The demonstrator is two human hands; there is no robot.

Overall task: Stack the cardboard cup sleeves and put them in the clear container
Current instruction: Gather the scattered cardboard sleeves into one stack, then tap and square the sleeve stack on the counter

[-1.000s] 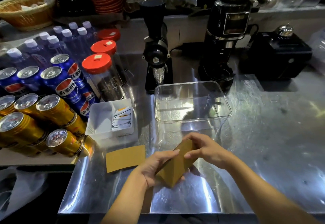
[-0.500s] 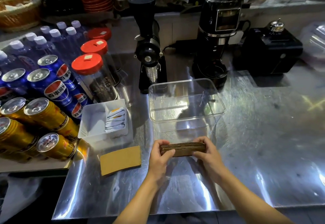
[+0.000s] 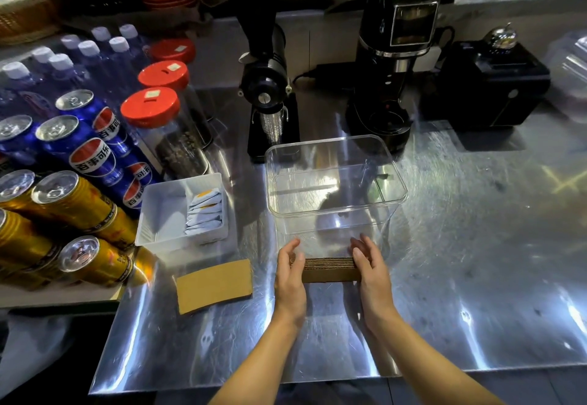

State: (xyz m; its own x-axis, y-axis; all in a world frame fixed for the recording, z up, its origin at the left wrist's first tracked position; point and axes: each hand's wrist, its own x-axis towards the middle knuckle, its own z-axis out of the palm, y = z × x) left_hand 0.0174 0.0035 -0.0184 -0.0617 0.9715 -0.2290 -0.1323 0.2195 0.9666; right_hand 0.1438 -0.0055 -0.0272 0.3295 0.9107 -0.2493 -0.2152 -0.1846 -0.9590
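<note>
A stack of brown cardboard cup sleeves (image 3: 328,268) stands on edge on the steel counter, just in front of the clear container (image 3: 336,211). My left hand (image 3: 289,274) presses flat against the stack's left end and my right hand (image 3: 370,269) against its right end, fingers straight. One loose sleeve (image 3: 213,284) lies flat on the counter to the left of my left hand. The clear container is upright, open at the top and has nothing in it.
A white tray (image 3: 162,214) with sachets sits left of the container. Blue and gold cans (image 3: 79,188) and red-lidded jars (image 3: 158,118) crowd the left. Two black grinders (image 3: 270,87) and a black box (image 3: 492,84) stand behind. Bare steel counter (image 3: 476,246) stretches right.
The stack went from tilted in my hands to standing on edge on the counter. My fingers have straightened from gripping the ends to pressing flat against them.
</note>
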